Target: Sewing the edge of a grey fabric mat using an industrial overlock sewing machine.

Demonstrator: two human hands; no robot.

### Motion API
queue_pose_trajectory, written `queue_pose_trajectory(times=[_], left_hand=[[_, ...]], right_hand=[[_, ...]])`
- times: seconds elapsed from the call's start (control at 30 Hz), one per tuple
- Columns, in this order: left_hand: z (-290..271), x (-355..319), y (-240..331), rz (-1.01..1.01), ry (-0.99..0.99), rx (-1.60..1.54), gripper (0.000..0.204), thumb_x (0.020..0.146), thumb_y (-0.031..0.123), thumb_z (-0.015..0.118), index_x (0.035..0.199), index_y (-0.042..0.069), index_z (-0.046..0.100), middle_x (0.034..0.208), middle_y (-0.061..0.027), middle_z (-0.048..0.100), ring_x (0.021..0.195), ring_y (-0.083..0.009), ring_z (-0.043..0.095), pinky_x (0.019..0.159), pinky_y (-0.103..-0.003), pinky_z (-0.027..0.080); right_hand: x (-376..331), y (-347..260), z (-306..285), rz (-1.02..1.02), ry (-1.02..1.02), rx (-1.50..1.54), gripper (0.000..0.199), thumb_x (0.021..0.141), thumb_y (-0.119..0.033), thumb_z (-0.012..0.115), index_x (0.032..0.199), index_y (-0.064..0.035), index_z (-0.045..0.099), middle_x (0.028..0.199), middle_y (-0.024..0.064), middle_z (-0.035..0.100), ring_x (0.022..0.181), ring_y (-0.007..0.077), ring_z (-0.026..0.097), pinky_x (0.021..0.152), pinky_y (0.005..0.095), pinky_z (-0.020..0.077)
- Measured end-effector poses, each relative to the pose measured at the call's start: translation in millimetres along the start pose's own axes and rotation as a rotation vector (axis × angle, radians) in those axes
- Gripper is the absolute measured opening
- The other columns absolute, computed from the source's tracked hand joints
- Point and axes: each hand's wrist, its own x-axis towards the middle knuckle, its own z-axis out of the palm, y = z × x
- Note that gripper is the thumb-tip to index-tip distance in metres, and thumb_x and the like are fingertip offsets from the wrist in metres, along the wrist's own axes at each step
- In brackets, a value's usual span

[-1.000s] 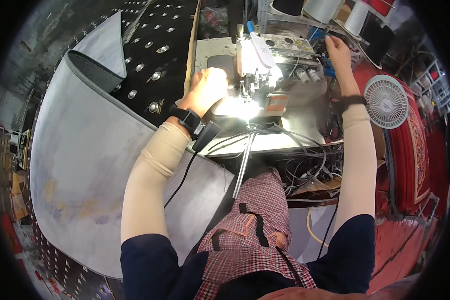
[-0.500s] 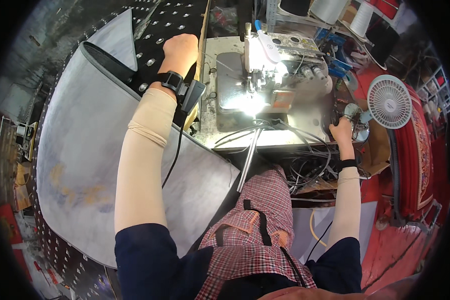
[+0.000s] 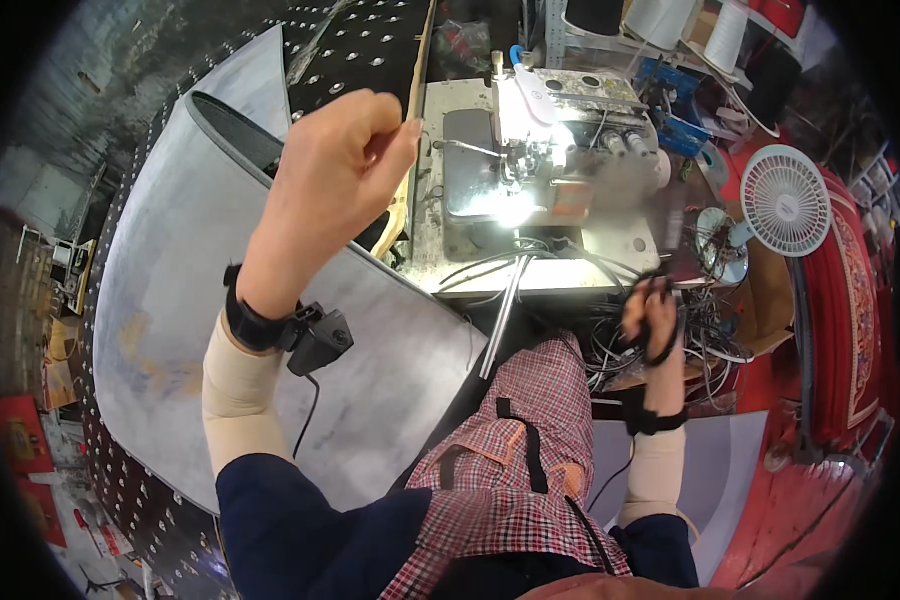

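My left hand (image 3: 342,165) is raised to the left of a sewing machine (image 3: 580,120). Its fingers are curled in with the thumb against them, and whatever they may hold is hidden. Below it, a large curved grey fabric panel (image 3: 190,260) with a dark bound edge drapes over the black table. My right hand (image 3: 652,318), smeared by motion, is right of the machine's front edge. Its fingers are in the black loops of what looks like a pair of scissors (image 3: 660,278), whose far end blurs out. A bright lamp shines at the machine's needle area.
A black studded table (image 3: 370,40) lies to the left. Cables (image 3: 610,350) tangle under the machine's front edge. A small white fan (image 3: 785,200) stands at right, near a red patterned rug (image 3: 850,330). Thread cones (image 3: 660,20) line the back right.
My left hand has come up and nearer, off the table's far part. My right hand has drawn back toward me from beside the fan, now with the black-looped scissors in it.
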Motion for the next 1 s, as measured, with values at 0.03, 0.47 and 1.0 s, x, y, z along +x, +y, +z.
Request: queue_pose_trajectory(times=[0.03,0.47,1.0], left_hand=[[-1,-7,1,-0.009,0.024,0.009,0.024,0.082,0.009,0.062,0.067,-0.002,0.047,0.056,-0.0062,0.041,0.050,-0.0126,0.036,0.047,-0.027,0.032],[15,-78,12,-0.003,0.019,0.031,0.019,0.081,0.001,0.059,0.068,-0.001,0.046,0.060,-0.0066,0.040,0.053,-0.0138,0.038,0.048,-0.029,0.032],[-342,-663,117,-1.497,-0.064,1.833,0.026,0.088,0.023,0.049,0.093,0.003,0.065,0.088,-0.0158,0.065,0.079,-0.0325,0.063,0.069,-0.036,0.050]], right_hand=[[-8,12,11,-0.020,-0.282,0.108,0.050,0.090,-0.046,0.052,0.111,-0.0002,0.049,0.073,0.0025,0.050,0.056,0.0103,0.045,0.051,0.0232,0.0370],[45,-23,150,0.243,-0.383,-0.122,0.049,0.086,-0.054,0.055,0.084,-0.0062,0.049,0.054,-0.0030,0.043,0.036,0.0056,0.039,0.032,0.0177,0.0295],[113,-37,-110,-0.197,0.515,-1.601,0.045,0.072,-0.032,0.065,0.094,0.0065,0.057,0.088,0.0299,0.062,0.086,0.0437,0.060,0.077,0.0491,0.0468]])
